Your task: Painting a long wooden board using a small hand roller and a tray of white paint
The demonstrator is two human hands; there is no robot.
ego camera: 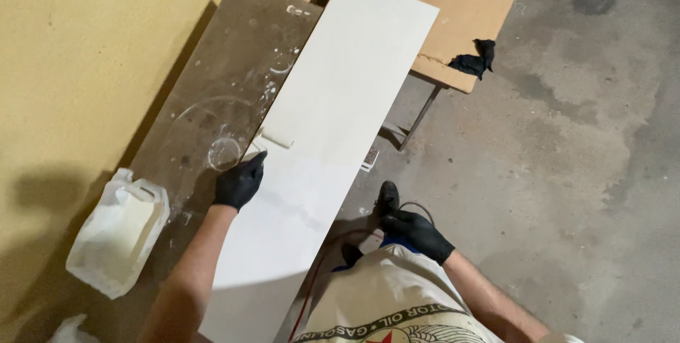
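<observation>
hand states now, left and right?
Left hand: black-gloved, closed on small white paint roller lying on long white board.
Right hand: black-gloved, resting at hip, holding nothing visible.

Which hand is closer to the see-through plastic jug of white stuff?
Left. The left hand in its black glove is just right of the jug, holding a small paint roller. The right hand is far across the white board.

A white plastic jug (117,233) with a handle stands by the yellow wall (71,53).
</observation>
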